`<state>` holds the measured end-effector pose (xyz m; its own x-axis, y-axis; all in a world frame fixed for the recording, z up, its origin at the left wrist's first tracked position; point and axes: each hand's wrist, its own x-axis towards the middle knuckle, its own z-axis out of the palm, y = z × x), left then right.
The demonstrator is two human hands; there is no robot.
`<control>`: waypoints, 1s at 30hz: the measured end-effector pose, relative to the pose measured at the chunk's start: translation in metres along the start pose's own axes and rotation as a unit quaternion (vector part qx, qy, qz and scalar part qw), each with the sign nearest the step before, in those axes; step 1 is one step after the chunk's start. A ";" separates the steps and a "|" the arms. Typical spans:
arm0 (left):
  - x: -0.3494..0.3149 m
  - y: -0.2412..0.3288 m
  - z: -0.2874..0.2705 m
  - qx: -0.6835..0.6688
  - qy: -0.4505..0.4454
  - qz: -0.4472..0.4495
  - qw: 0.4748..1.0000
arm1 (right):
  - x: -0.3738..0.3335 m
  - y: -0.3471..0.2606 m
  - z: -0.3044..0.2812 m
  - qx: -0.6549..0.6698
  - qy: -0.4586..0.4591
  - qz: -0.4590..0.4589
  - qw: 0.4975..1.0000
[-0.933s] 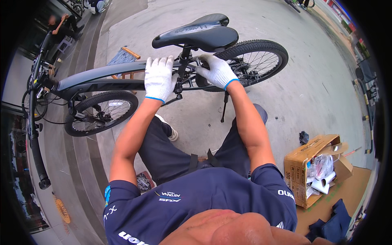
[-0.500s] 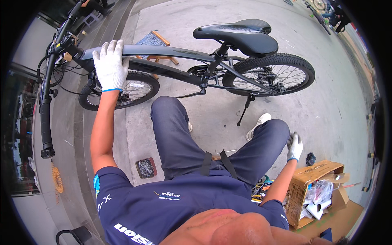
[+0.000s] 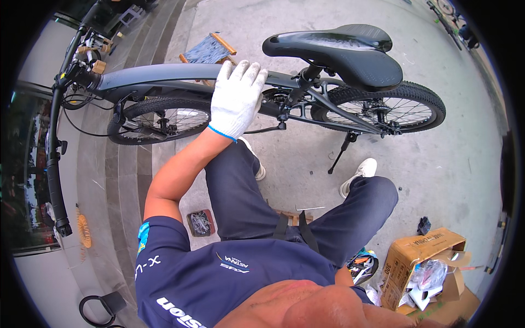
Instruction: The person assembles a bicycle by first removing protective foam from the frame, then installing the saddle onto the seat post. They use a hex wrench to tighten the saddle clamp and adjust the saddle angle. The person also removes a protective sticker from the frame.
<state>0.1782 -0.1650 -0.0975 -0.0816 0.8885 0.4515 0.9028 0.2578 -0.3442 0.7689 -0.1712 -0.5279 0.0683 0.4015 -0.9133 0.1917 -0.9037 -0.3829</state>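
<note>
My left hand [image 3: 236, 104], in a white knit glove with a blue cuff, lies across the top tube [image 3: 164, 75] of a grey-black bicycle frame, not far ahead of the saddle [image 3: 339, 57]. Its fingers curve over the tube. The bicycle stands across in front of me, its handlebar [image 3: 54, 136] at the left and its rear wheel [image 3: 394, 109] at the right. A kickstand [image 3: 342, 153] slants down near that wheel. Only a bit of my right forearm shows, beside my right thigh; the right hand is hidden.
An open cardboard box [image 3: 415, 257] with plastic wrapping lies at the lower right, beside a pouch of tools [image 3: 363, 267]. A small tray of metal parts [image 3: 201, 223] sits left of my legs. Behind the bicycle is a folding stool [image 3: 208, 50]. Grey steps [image 3: 131, 180] run along the left.
My left hand has moved right along the top tube, from near the head tube toward the saddle. My right hand has dropped out of sight from beside my right knee.
</note>
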 end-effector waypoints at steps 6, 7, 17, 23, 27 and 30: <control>0.007 0.013 0.014 -0.020 -0.007 0.004 1.000 | 0.001 -0.011 0.008 -0.016 0.006 0.010 1.000; 0.008 0.016 0.015 -0.025 -0.011 0.009 1.000 | 0.002 -0.013 0.009 -0.019 0.007 0.012 1.000; -0.003 0.033 0.011 -0.223 -0.040 0.045 0.973 | 0.022 -0.032 0.024 -0.042 0.009 0.031 0.999; -0.010 0.024 0.015 -0.291 -0.019 0.051 0.955 | 0.039 -0.044 0.032 -0.062 0.012 0.039 0.997; -0.013 0.017 0.014 -0.315 -0.053 0.016 0.947 | 0.049 -0.051 0.040 -0.073 0.009 0.043 0.996; -0.015 0.014 0.012 -0.322 -0.064 -0.004 0.944 | 0.058 -0.055 0.047 -0.080 0.003 0.040 0.996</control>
<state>0.1866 -0.1699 -0.1186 -0.1036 0.9369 0.3339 0.9679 0.0178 0.2505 0.7162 -0.1048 -0.5667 0.0953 0.3298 -0.9392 0.3392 -0.8978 -0.2808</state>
